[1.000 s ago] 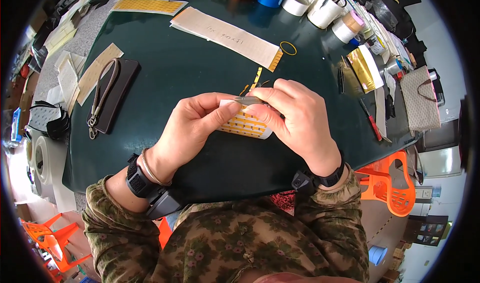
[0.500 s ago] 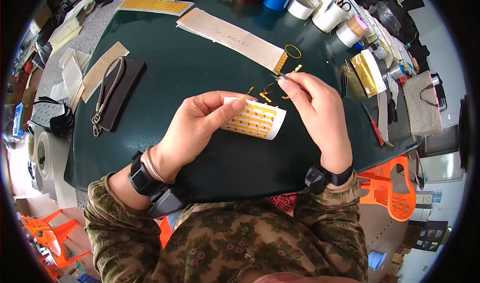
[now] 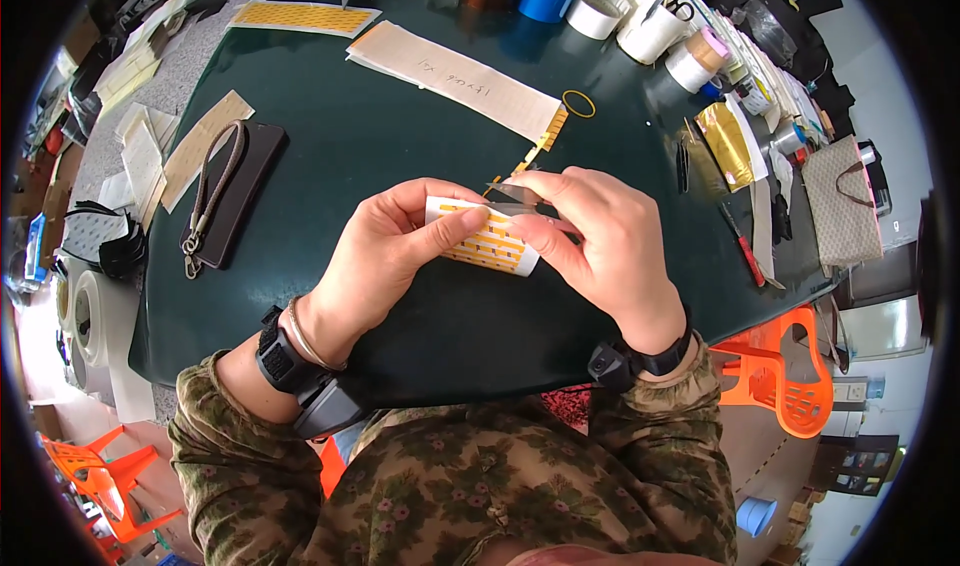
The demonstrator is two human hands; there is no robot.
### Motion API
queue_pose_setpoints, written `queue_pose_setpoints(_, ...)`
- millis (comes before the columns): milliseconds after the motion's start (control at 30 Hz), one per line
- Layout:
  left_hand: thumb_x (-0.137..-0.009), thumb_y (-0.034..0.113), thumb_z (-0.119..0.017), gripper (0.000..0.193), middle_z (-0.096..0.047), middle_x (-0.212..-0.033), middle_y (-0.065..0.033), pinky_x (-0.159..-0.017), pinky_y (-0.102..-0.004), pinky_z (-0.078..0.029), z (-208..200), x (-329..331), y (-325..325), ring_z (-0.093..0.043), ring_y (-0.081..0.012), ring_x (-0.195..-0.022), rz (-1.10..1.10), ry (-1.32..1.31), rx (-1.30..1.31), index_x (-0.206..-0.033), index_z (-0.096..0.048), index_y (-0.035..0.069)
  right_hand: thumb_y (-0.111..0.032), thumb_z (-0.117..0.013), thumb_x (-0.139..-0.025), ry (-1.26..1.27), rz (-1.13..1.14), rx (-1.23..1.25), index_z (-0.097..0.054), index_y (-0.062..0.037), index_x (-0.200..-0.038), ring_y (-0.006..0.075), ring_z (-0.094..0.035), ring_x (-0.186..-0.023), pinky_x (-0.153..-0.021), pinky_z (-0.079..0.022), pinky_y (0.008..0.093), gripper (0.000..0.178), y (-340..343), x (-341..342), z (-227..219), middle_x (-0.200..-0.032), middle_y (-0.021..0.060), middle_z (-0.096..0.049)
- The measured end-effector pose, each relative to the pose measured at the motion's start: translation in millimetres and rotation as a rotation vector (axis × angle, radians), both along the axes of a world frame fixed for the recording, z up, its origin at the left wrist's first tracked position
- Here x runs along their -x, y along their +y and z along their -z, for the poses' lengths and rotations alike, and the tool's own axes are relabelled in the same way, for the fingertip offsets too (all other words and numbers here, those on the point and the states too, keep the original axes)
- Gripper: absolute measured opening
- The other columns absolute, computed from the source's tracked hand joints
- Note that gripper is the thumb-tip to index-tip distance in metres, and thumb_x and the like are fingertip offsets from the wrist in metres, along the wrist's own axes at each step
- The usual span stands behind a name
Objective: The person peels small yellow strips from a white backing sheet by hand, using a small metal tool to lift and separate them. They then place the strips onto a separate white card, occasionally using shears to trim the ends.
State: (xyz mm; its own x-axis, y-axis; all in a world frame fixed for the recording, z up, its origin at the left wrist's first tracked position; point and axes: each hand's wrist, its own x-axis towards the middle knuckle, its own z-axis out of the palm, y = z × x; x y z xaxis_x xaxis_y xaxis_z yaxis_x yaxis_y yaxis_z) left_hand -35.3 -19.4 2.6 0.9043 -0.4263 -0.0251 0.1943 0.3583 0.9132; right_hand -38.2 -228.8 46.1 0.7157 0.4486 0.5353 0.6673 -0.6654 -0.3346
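Note:
My left hand pinches a small white sheet between thumb and fingers, near its upper left part. Rows of yellow-orange strips with small dark marks cover this sheet, and it curves slightly. In my right hand is a pair of grey metal tweezers. Their points reach left to the sheet's upper edge, close to my left thumb. Whether the tips grip a strip I cannot tell. Just beyond my right fingers lie thin yellow scraps, partly hidden by that hand.
A long stack of paper strips lies across the dark green table, with a yellow rubber band beside it. To the left rests a black phone with a strap. Tape rolls and a red-handled tool sit along the far and right sides.
My right hand has moved left and nearer, bringing the tweezers to the sheet's upper edge. My left hand and the sheet have shifted slightly left.

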Motion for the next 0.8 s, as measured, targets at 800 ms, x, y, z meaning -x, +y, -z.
queue_pose_setpoints(800, -0.089, 0.011, -0.065, 0.014, -0.066, -0.093, -0.0007, -0.082, -0.0234, -0.047, 2.8, 0.9, 0.3, -0.059, -0.0074, -0.086, -0.009, -0.034, 0.020, -0.101, -0.064, 0.004, -0.031, -0.071, -0.077, -0.165, 0.009, 0.160, -0.065, -0.0101, -0.093, 0.0189, -0.057, -0.062, -0.052, -0.046, 0.0305, 0.027, 3.8, -0.9, 3.7, -0.071, 0.0013, -0.056)
